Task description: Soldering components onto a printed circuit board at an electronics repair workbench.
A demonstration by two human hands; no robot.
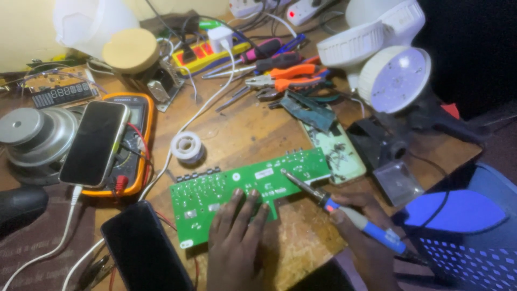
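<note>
Cluttered bench (242, 134): our left hand (234, 245) presses spread fingers on the board (242, 186) (stiff, fragile); right hand (366, 237) pinches the iron (344, 213).

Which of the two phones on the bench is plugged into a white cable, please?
The phone lying across the orange multimeter, with the white cable at its bottom end. The other phone, nearer the left hand, shows no cable.

A wooden table (242, 134) carries a green circuit board (247, 188), solder spool (187, 146), pliers (285, 82), power strip (207, 54) and multimeter (141, 129).
</note>
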